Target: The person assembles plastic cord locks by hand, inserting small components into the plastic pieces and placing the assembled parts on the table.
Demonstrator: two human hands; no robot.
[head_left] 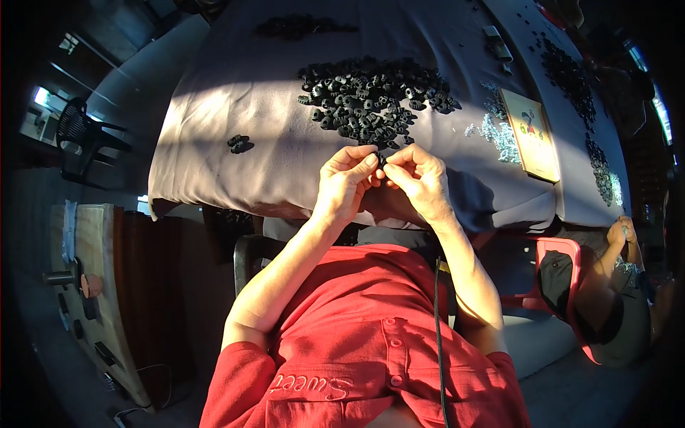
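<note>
Holding one small black ribbed plastic piece (381, 161) in front of the torso, just beyond the near edge of the cloth-covered bench (278, 128), between left hand (342, 184) and right hand (427, 184). Pinching it with thumb and index fingers of both hands, tips pressed close from opposite sides; probably gripped this way to steady so small a form and allow fine turning. Cannot tell the exact contact under the fingertips, nor which face points up. Bending both elbows, with forearms angled inward; likely to bring both grips together at the midline, in plain sight. Lying directly beyond the fingers: loose heap of black ribbed pieces (371, 100), nearest ones almost at the fingertips; seemingly placed there for a short reach. Resting well apart, toward the left: small cluster of black pieces (238, 144), perhaps set aside to avoid mixing with the heap. To the right, lying flat beside scattered clear glittering bits (499, 139): yellow-edged board with printed figures (531, 135); reason for that position not evident. Farther right, along a second cloth-covered surface (539, 71): another spread of black pieces (571, 82). Beside that surface, near its corner: co-worker's hands (622, 232), close together; too small to tell what, if anything, is held.
</note>
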